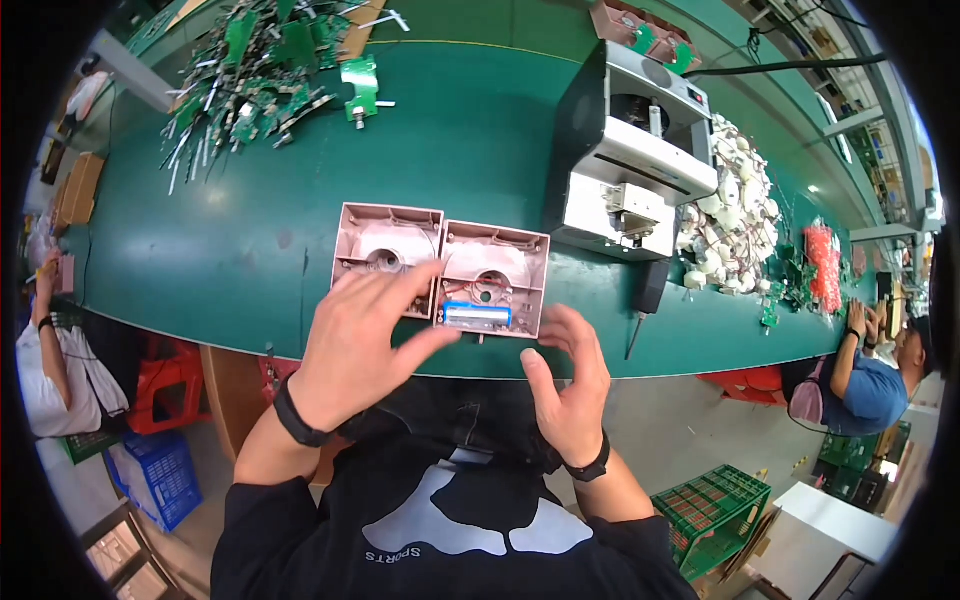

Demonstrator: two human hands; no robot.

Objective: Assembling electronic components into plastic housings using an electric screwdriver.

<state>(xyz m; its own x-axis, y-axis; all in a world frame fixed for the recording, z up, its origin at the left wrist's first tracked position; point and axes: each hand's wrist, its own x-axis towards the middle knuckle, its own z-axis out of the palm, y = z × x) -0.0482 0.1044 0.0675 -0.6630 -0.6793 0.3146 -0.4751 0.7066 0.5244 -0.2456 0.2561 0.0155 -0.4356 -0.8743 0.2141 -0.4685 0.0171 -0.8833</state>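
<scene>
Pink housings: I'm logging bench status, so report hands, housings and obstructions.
Left hand over left housing; right hand open beside right housing. Blue cylinder inside right housing. Black-handled tool lies right, clear of both hands.

My left hand [358,338] could slide left over wide room on the green bench [200,235]; farther ahead, a heap of circuit boards [255,85] bars the way. Two pink housings [490,255] block the way straight ahead, and beyond my right hand [575,395] stand a black-handled tool [650,288], a machine [640,155] and piled white parts [735,215]
</scene>
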